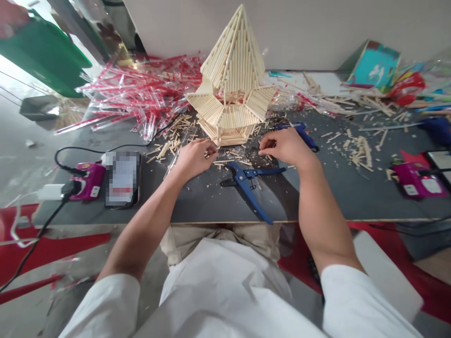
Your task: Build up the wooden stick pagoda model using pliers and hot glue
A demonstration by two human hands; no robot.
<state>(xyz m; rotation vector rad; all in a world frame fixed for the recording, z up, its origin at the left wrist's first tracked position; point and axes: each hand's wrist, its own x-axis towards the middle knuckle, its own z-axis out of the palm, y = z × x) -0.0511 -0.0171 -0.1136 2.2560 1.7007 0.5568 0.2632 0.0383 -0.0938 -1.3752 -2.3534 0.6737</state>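
Note:
A model building of pale thin wooden sticks [237, 112], with a steep pointed roof and flared lower panels, stands on the grey table. My left hand [197, 157] is closed, its fingertips curled close to the front left of the model's base. To the right of the base, my right hand [287, 146] hovers with its fingers bent inward and closed. Whatever either hand pinches, if anything, is too small or hidden to make out. Between and just below the hands lies a blue-handled cutter [248, 185], with its handles spread. A blue glue gun [299, 134] lies partly behind my right hand.
Red-and-clear plastic wrappers [151, 89] heap at the back left. Stick offcuts [359, 150] litter the table. On the left are a phone [123, 178] and a magenta power adapter [86, 180] with cables. Another magenta adapter [416, 178] and a teal box [375, 65] are right.

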